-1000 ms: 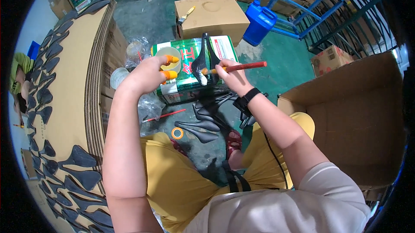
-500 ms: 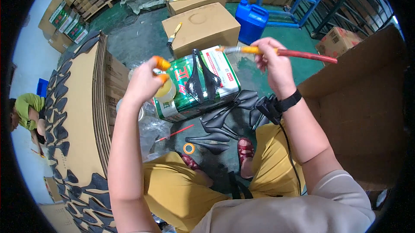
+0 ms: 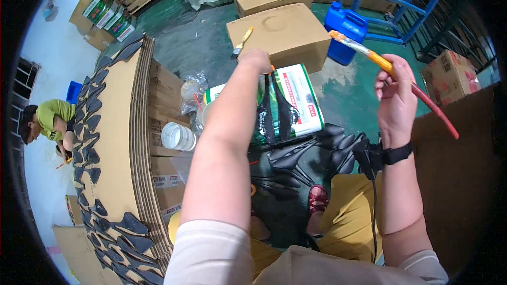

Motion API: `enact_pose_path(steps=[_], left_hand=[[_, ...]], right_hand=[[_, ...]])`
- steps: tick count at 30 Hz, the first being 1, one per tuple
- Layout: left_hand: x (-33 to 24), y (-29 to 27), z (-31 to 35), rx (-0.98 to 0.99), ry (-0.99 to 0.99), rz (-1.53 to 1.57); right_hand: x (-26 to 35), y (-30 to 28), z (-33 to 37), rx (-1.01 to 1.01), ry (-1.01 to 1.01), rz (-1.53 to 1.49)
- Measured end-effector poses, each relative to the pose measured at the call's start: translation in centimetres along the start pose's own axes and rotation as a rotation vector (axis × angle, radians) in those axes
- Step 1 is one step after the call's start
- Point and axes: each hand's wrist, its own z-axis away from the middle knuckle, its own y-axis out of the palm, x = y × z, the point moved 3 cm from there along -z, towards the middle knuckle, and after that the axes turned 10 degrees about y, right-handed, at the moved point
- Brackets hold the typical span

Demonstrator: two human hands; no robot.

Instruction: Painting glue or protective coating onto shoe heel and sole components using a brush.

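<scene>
My right hand (image 3: 396, 76) is closed round the yellow and red handle of a paintbrush (image 3: 381, 63). The bristles point up and left, well clear of everything below. Stretched forward, my left hand (image 3: 255, 61) has its fingers bent down at the narrow tip of a glossy black saddle-shaped piece (image 3: 288, 111). An orange-covered fingertip shows there; the other fingers are hidden behind the hand. That forked piece lies on a green and white metal tin (image 3: 311, 110). My left forearm covers part of the tin.
More black pieces (image 3: 288, 158) lie on the floor by my feet. Stacked cardboard (image 3: 119, 126) with several black pieces stands at left, beside a clear tub (image 3: 178, 137). Beyond the tin are a carton (image 3: 280, 29) and a blue jerrycan (image 3: 346, 31). Another person (image 3: 53, 118) crouches far left.
My left hand has moved forward and right, from beside the cup of yellowish liquid to the black piece's tip. The brush has swung right, away from above the tin. The view has shifted.
</scene>
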Motion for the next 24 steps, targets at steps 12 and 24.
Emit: enact_pose_path(steps=[12,24], left_hand=[[-1.3,-3.8,0.0,0.197,0.099,-0.084],[-2.8,-15.4,19.3,0.079,0.122,0.035]], right_hand=[[0.3,0.4,-0.6,0.044,-0.019,-0.055],[2.4,-0.2,-0.3,-0.041,-0.076,-0.264]])
